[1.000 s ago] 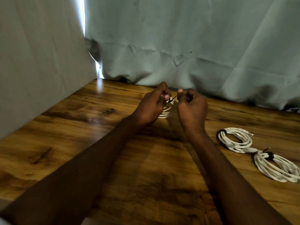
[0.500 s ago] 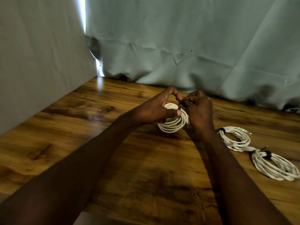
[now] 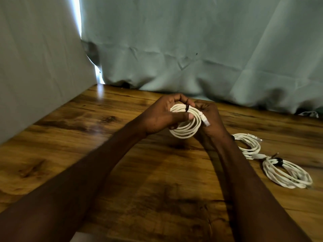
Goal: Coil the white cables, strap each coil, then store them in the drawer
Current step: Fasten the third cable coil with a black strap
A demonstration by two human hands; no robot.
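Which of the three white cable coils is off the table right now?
The coil in the hands, held up between both; the other two coils lie on the table at the right.

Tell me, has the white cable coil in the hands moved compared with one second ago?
Yes. The white cable coil has come down and rightward, nearer the strapped white coil lying on the wooden table; more of its loops now show.

Two bare forearms reach in from the lower edge, long and lean, with no sleeves, watch, bracelets or gloves showing on them. The left hand (image 3: 162, 117) and the right hand (image 3: 210, 117) are bare as well, no rings visible; short, pale fingernails show on the left thumb.
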